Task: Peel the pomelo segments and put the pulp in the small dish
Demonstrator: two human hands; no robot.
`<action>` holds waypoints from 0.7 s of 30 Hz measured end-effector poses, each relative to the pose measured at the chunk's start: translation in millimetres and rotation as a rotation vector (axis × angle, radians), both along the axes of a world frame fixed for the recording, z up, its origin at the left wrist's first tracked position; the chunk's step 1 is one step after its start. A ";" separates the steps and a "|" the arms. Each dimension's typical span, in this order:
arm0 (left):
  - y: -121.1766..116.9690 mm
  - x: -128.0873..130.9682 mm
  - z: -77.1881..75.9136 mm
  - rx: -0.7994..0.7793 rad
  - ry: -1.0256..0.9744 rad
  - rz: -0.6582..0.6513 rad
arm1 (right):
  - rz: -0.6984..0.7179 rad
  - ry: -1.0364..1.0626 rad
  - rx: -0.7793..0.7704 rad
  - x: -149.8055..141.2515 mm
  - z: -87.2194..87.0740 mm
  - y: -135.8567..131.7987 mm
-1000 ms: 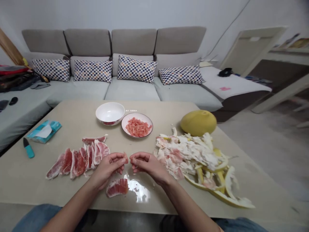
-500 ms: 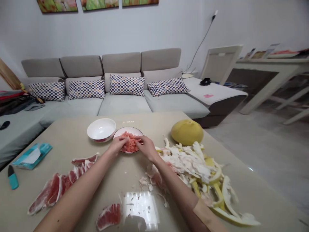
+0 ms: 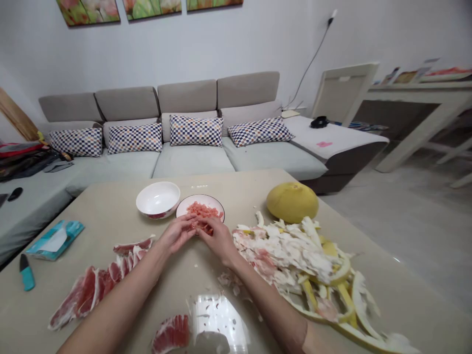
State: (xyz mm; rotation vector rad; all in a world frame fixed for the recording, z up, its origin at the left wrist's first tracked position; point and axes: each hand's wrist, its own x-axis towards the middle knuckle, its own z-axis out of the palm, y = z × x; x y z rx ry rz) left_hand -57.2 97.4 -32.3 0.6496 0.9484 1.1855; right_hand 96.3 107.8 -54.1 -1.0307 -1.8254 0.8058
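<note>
My left hand (image 3: pixel 180 233) is at the front rim of a dark-edged plate (image 3: pixel 181 210), palm turned partly up and fingers stretched out. Against its fingertips, my right hand (image 3: pixel 218 238) has its thumb and fingers drawn together; anything between them is too small to make out. Loose pink pomelo pulp (image 3: pixel 205 210) lies on the plate, partly hidden behind both hands. Nearer me rests a partly peeled pomelo segment (image 3: pixel 171 333). Several more pomelo segments (image 3: pixel 86 292) lie in a row at the left, partly covered by my left forearm.
A white bowl (image 3: pixel 158 199) stands left of the plate. Peel and pith (image 3: pixel 295 255) are heaped at the right, before a yellow pomelo (image 3: pixel 292 202). A tissue pack (image 3: pixel 57 240) and a teal-handled knife (image 3: pixel 27 273) lie far left. Beyond the table (image 3: pixel 250 184) is a sofa (image 3: pixel 191 161).
Both hands have moved forward from above the near table to the plate, then drawn back slightly to its front rim. The view has tilted up.
</note>
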 end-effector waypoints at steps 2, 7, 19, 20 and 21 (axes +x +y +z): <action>-3.7 -0.3 -0.5 0.030 0.013 -0.012 | 0.010 -0.008 0.009 -4.3 0.5 0.9; -7.2 -5.3 -4.6 0.092 0.119 0.016 | 0.016 -0.002 -0.050 -6.9 3.7 6.6; 3.4 -10.5 -11.3 0.336 0.503 0.153 | 0.098 0.104 -0.235 -2.7 16.6 12.6; 4.9 -10.3 -10.9 0.348 0.528 0.153 | 0.102 0.111 -0.238 -2.1 17.2 14.0; 6.0 -9.9 -10.3 0.358 0.549 0.148 | 0.107 0.118 -0.244 -1.6 17.4 15.7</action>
